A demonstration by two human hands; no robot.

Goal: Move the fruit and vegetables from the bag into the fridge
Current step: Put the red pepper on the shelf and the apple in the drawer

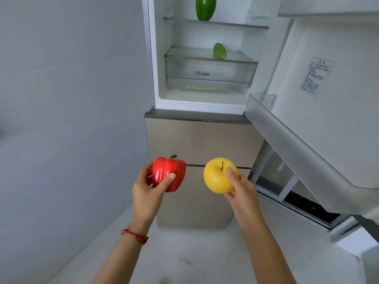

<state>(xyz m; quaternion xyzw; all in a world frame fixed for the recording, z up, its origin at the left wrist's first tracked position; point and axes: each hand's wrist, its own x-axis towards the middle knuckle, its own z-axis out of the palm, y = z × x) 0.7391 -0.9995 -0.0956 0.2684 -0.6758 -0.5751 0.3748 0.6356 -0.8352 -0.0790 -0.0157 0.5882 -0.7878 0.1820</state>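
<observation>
Left hand [146, 186] gripping red bell pepper [168, 174]; right hand [239, 188] gripping yellow apple [219, 176]. Raise both toward open fridge [205, 99]; set on shelf [235, 24] beside green pepper [205, 8], clear of door bin [287, 130].

Two hands: left hand [146, 188] and right hand [241, 188], each wrapped around one item. Two peppers: one red pepper [168, 174] and one green pepper [205, 8]. One yellow apple [218, 177]. One small bumpy green vegetable [219, 51], kind unclear. Four pieces of produce altogether, two held and two inside. One fridge [201, 140], with one open door [320, 128] and two closed lower fronts. One glass shelf [235, 24]. One clear crisper drawer [209, 73]. One printed label [314, 77] on the door lining. One red string bracelet [135, 236].
</observation>
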